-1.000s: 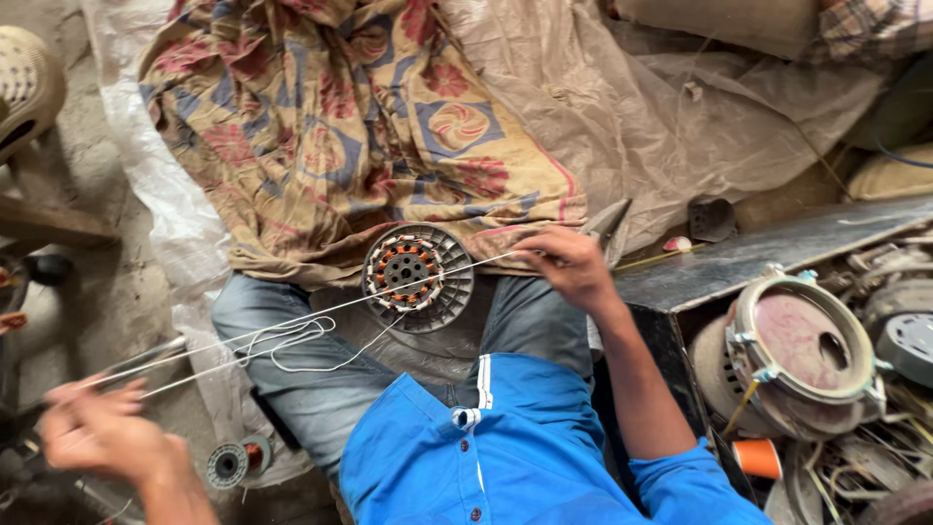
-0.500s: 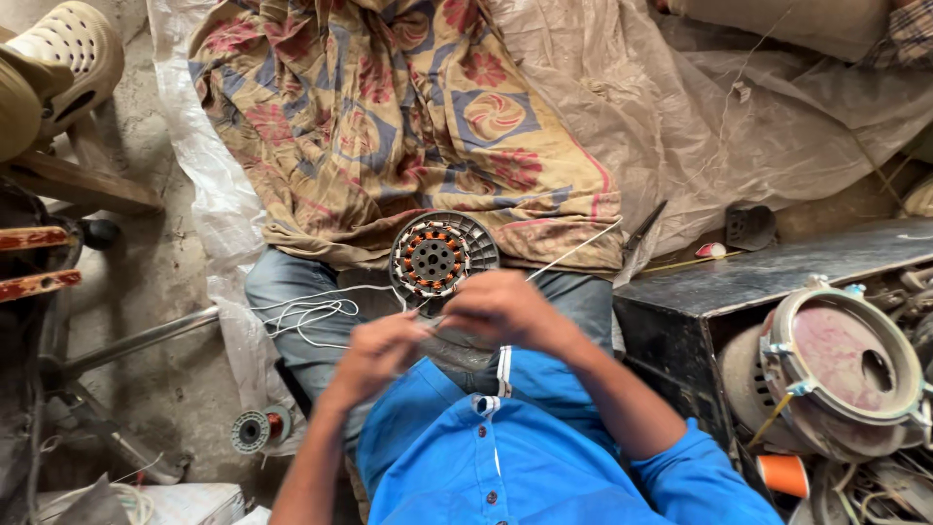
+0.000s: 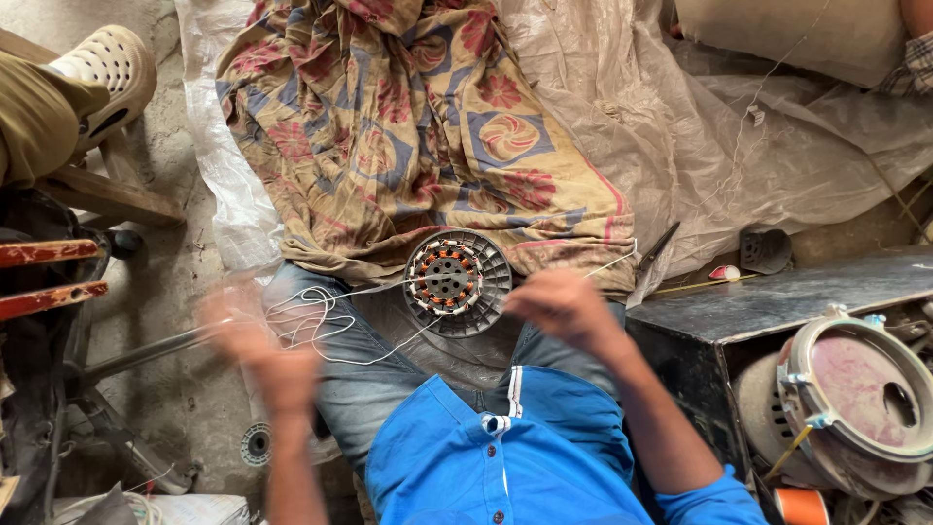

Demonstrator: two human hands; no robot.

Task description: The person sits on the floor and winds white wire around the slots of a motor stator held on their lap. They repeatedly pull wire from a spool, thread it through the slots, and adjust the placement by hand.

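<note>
Motor stator point(image 3: 457, 283) on lap, white thread point(image 3: 311, 326), left hand point(image 3: 243, 326) blurred, right hand point(image 3: 559, 306) beside stator

A round grey motor part with orange wire coils point(image 3: 457, 282) lay on the person's lap. The blurry left hand point(image 3: 238, 326) pulled thin white string point(image 3: 311, 326) off to the side. The right hand point(image 3: 564, 306) stayed just beside the round part. A flowery brown cloth point(image 3: 408, 126) lay behind it.

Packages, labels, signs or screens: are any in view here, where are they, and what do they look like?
None that can be made out: no label, sign or screen shows.
Nearest to packaging: translucent crumpled plastic sheeting, spread over the floor at top right.
Pale woven sack, bottom left corner, mostly cut off; markings cannot be told.
</note>
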